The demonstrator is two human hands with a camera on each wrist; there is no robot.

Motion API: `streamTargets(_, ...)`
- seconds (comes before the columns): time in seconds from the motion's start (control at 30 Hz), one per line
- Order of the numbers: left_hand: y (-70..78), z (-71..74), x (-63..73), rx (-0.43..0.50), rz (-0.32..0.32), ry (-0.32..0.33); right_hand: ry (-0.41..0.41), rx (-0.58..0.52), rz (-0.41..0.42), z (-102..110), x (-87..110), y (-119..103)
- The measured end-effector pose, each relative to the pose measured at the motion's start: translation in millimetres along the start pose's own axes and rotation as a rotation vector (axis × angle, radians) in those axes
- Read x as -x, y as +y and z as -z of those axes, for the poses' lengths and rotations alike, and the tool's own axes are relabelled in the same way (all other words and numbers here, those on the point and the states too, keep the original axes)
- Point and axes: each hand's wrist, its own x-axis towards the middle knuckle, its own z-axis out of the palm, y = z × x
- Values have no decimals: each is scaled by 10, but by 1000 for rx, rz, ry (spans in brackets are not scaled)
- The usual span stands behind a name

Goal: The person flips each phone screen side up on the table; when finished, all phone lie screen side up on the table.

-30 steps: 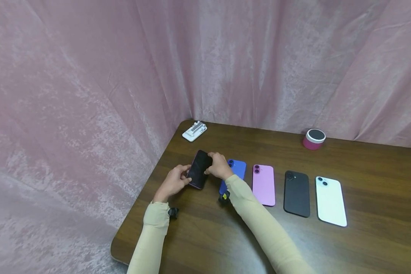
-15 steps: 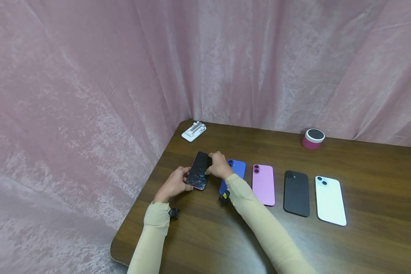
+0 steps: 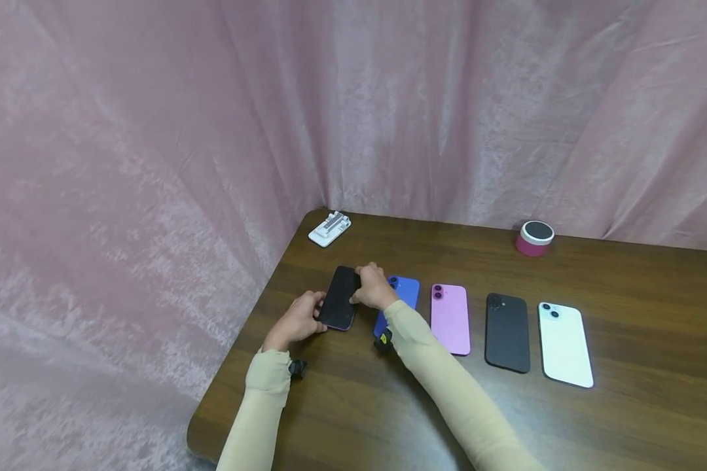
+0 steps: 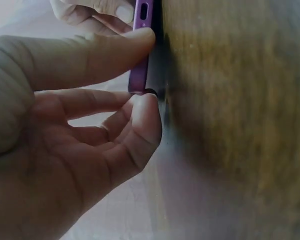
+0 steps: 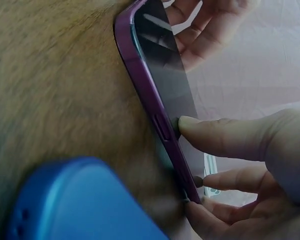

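A smartphone (image 3: 339, 302) with a dark screen facing up and a purple frame is low over the table, at the left end of a row of phones. My left hand (image 3: 298, 319) pinches its near left corner; in the left wrist view the thumb lies along the edge with the port, fingertips curled at the corner. From the far right side my right hand (image 3: 374, 286) grips the long edge, thumb over the screen's border. The blue phone (image 3: 409, 292) lies back up, partly hidden under my right hand and wrist.
Further right lie a pink phone (image 3: 450, 319), a black phone (image 3: 507, 332) and a white phone (image 3: 565, 344), all back up. A white folding stand (image 3: 329, 229) lies near the far left corner. By the curtain (image 3: 424, 111) sits a pink-and-white round jar (image 3: 534, 239).
Both hands bring the purple-framed phone slightly nearer and down, and its tilt shifts. Bright smudges seen on the screen half a second ago no longer show. The view has shifted slightly.
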Motion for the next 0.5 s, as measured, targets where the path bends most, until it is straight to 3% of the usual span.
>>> streamTargets(0.5, -27, 24, -11, -41, -55, -19, 1, 36, 8, 0, 30, -64)
